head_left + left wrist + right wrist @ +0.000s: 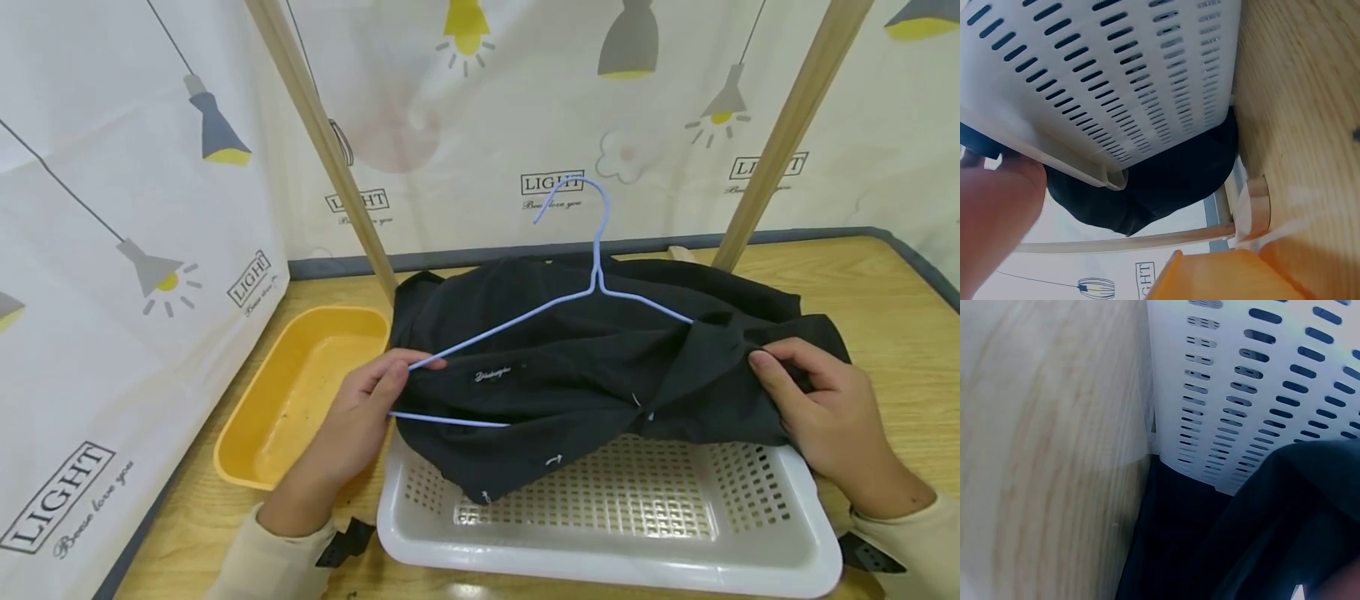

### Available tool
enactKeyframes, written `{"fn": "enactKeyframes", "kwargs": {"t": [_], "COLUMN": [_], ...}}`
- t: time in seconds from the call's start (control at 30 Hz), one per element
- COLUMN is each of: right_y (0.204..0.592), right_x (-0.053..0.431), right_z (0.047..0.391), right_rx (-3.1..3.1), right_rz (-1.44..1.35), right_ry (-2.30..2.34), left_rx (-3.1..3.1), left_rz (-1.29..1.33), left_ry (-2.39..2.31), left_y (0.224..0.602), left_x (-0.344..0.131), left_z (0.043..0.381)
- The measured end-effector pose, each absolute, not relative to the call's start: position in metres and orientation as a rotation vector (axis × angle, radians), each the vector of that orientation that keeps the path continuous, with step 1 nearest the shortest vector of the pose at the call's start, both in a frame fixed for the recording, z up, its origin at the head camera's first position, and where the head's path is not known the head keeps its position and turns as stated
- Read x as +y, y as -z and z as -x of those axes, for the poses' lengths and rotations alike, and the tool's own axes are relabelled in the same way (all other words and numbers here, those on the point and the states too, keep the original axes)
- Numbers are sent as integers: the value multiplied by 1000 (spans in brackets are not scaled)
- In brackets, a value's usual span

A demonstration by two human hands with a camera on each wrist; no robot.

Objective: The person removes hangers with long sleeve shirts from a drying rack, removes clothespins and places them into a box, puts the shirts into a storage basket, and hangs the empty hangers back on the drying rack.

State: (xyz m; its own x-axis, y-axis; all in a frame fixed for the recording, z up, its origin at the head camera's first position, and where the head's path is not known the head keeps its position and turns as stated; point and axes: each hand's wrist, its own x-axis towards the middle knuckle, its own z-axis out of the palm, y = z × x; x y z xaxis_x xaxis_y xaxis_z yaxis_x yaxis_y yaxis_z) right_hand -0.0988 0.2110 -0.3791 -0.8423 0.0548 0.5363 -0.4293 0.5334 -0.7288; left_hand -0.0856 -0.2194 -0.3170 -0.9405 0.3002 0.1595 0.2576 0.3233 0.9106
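Observation:
A light blue wire hanger (495, 331) lies tilted across a black garment (570, 358) with small white lettering, its hook upward. My left hand (356, 421) pinches the hanger's left end between thumb and fingers. The hanger's right shoulder passes under a fold of the cloth, and its right end is hidden there. At the right, my right hand (836, 408) pinches the garment's edge. The cloth drapes over the back of a white perforated basket (600, 558). In the left wrist view, part of the left hand (997, 212) shows beside the basket wall (1116, 81).
A yellow plastic tub (240, 417) stands left of the basket on the wooden table (915, 375). Two wooden poles (330, 142) rise behind the garment. Printed cloth sheets (480, 125) enclose the back and left.

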Motion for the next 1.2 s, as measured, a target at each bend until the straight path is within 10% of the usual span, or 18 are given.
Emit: {"fn": "enactKeyframes", "kwargs": {"t": [0.67,1.2], "right_y": [378,378], "right_x": [212,211], "right_z": [100,99], "right_rx": [-2281,-2345], "right_rz": [-384,-358], "right_ry": [-1238,-1259], "left_rx": [3030,2341], "left_rz": [-533,-171], "left_ry": [-1548,-2498], "left_y": [312,304], "left_x": [-212,-224], "left_z": [79,82]}}
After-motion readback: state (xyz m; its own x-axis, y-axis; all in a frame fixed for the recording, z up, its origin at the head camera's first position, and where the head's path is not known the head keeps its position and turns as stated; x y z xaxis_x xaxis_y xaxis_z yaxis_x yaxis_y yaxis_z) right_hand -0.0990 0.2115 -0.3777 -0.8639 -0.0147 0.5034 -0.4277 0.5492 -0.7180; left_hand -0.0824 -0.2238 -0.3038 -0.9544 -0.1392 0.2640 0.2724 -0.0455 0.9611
